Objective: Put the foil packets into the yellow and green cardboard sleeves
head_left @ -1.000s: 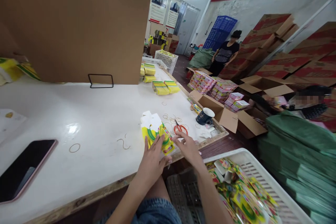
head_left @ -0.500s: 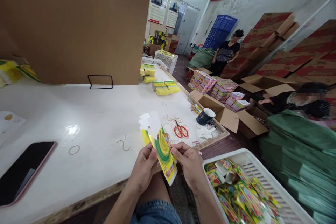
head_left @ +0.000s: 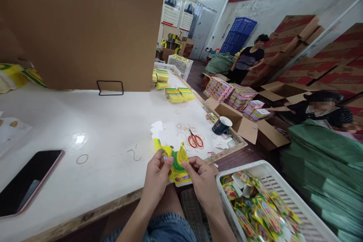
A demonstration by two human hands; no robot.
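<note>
A small yellow-and-green printed carton (head_left: 179,162) is held between both hands above the table's front edge. My left hand (head_left: 157,174) pinches its left side, where a yellow piece sticks up. My right hand (head_left: 202,177) grips the right side with thumb and fingers. The carton looks bent, and its far end is partly hidden. White paper pieces (head_left: 157,128) lie on the table just beyond. To the right are scissors with red handles (head_left: 195,140) among several rubber bands (head_left: 178,125).
A white basket (head_left: 266,166) full of similar cartons stands at the right. A dark mug (head_left: 222,125) sits by the table's edge, and bundled yellow cartons (head_left: 179,95) lie behind. A phone (head_left: 31,181) is at left; a cardboard panel (head_left: 99,30) stands behind it. Two people are beyond.
The carton has gone from long and flat to bent and shorter-looking in my hands. Its white end flap no longer shows upright. The person at far right has stretched an arm toward the pink boxes.
</note>
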